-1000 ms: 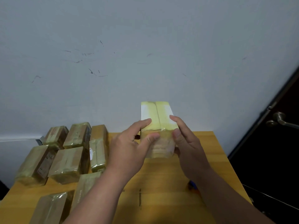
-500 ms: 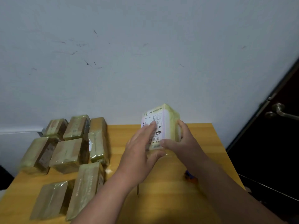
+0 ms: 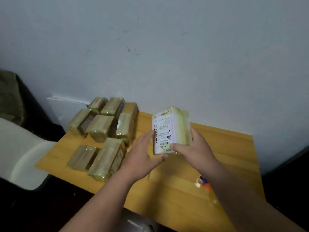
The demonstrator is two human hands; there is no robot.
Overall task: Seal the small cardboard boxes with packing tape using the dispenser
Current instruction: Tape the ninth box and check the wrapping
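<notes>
Now we have turned the box so its label faces us, above the tabletop. Our right hand grips it; our left hand touches it with straight fingers. It looks light, stiff and slippery, so we hold its sides.

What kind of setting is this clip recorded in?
Probably a small home or back-room parcel-packing spot: a wooden table against a scuffed bare wall, taped boxes stacked on it, and a box with a shipping label in the hands.

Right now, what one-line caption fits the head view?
Both hands, left hand and right hand, hold a taped, labelled box above a wooden table beside wrapped boxes.
</notes>
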